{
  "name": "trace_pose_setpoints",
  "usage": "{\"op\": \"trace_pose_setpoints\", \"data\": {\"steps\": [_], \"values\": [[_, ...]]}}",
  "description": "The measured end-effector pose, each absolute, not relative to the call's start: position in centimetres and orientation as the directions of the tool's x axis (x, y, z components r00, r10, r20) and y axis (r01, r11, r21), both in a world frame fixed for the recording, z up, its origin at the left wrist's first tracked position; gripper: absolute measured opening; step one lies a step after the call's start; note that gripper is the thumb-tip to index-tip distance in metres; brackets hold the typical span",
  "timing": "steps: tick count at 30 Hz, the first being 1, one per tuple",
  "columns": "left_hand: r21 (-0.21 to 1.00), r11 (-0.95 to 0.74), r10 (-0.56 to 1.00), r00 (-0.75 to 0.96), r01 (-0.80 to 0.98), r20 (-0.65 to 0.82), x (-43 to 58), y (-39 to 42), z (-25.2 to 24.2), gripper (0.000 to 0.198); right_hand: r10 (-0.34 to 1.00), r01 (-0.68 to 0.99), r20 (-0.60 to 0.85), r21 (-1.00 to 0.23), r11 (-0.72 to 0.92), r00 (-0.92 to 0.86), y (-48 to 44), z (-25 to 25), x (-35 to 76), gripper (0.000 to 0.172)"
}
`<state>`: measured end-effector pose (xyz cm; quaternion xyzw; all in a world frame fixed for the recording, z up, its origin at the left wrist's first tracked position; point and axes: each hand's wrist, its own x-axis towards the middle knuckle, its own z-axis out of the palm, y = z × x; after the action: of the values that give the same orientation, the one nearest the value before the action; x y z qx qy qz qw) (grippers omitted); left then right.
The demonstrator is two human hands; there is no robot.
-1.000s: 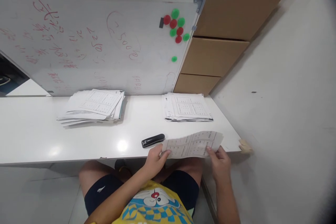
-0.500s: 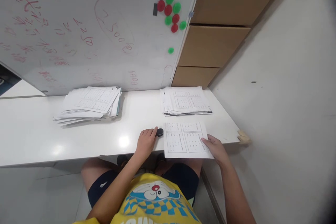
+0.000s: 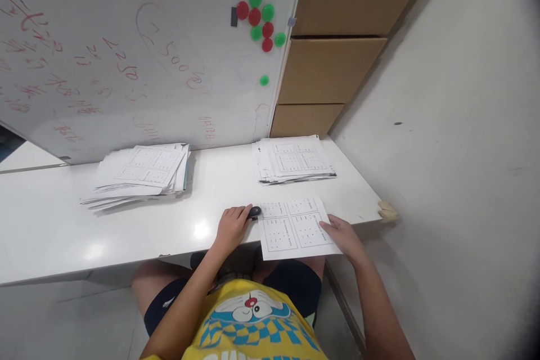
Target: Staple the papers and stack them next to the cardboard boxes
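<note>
My left hand (image 3: pixel 232 228) is wrapped round a small black stapler (image 3: pixel 254 212), whose rounded front end sticks out past the fingers. That end meets the upper left edge of a printed paper sheet (image 3: pixel 295 230). The sheet is marked off into boxed sections of small text and overhangs the table's front edge. On its right side, my right hand (image 3: pixel 341 234) pinches it, thumb on top and the other fingers mostly hidden underneath.
A white table (image 3: pixel 219 174) carries an untidy paper pile (image 3: pixel 139 174) on the left and a neater paper pile (image 3: pixel 295 160) at the back right. Behind stands a whiteboard (image 3: pixel 177 107) with magnets, beside cardboard boxes (image 3: pixel 329 70). A wall (image 3: pixel 442 180) closes the right side.
The stapler's front end and the sheet's left edge have come together, where a small gap showed before. The whole view has shifted slightly. Both hands keep their holds.
</note>
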<state>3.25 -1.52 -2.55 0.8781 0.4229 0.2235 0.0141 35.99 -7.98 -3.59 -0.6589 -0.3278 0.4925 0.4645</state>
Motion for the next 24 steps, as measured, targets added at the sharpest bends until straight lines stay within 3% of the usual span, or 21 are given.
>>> {"op": "trace_pose_setpoints", "data": {"steps": [8, 18, 24], "values": [[0.238, -0.711, 0.695, 0.609, 0.662, 0.382, 3.0, -1.4, -2.0, 0.039, 0.898, -0.133, -0.363, -0.931, -0.340, 0.250, -8.2, -2.3, 34.3, 0.036], [0.239, -0.733, 0.670, 0.617, 0.636, 0.413, 3.0, -1.2, -2.2, 0.039, 0.924, -0.037, -0.334, -0.942, -0.333, 0.187, -8.5, -3.0, 34.8, 0.042], [0.250, -0.740, 0.662, 0.610, 0.625, 0.435, 3.0, -1.2, -2.2, 0.039, 0.924, -0.067, -0.339, -0.941, -0.333, 0.175, -8.5, -3.4, 34.7, 0.044]]}}
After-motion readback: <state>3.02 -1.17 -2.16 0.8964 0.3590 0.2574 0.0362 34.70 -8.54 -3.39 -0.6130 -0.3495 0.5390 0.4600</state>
